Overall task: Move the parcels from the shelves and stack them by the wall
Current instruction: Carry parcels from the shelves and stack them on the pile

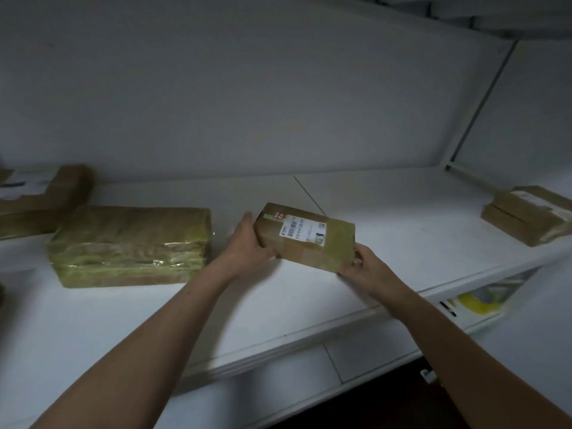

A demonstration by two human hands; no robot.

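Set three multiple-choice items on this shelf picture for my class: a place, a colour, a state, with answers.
1. Where is the large tape-wrapped parcel relative to the labelled parcel?
A. To its left
B. To its right
C. On top of it
2. What colour is that parcel's shipping label?
A. Red
B. White
C. Blue
3. How is the labelled parcel handled?
A. Lying untouched
B. Held by one hand
C. Held by both hands
Answers: 1 A, it lies on the shelf to the left; 2 B, the label is white with dark print; 3 C, the left hand and right hand hold its ends.
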